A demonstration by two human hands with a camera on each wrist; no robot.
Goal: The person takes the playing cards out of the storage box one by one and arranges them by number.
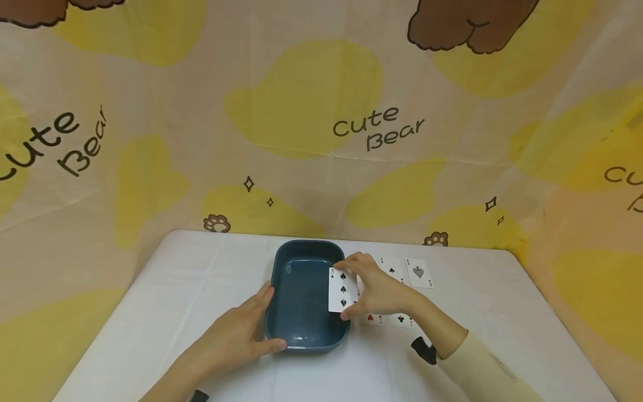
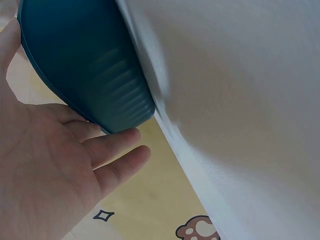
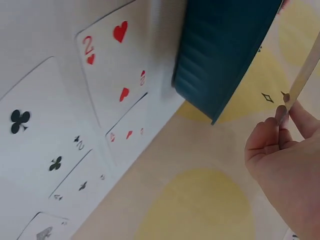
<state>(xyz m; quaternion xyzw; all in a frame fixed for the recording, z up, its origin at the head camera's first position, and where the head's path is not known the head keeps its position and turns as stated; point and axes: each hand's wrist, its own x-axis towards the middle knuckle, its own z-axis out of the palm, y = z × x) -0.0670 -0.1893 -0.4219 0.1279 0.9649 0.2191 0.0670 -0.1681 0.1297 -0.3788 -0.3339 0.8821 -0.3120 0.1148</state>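
A dark blue-green rectangular dish [image 1: 301,296] stands on the white table. My left hand [image 1: 246,329] lies along its left side, fingers extended against the outer wall and thumb at the near corner of the rim. In the left wrist view those fingers [image 2: 112,145] look straight. Over the dish's right rim, my right hand [image 1: 374,285] pinches a three of spades card [image 1: 337,290] by its top and bottom edges, face towards the head camera. The right wrist view shows this card [image 3: 306,67] edge-on, above the dish's height.
Right of the dish, playing cards lie face up in two rows, partly hidden by my right hand. Among them are the ace of spades [image 1: 419,273], ace of clubs [image 1: 392,269], two of hearts [image 3: 111,67] and two of clubs [image 3: 37,142]. A patterned cloth [image 1: 301,100] hangs behind the table.
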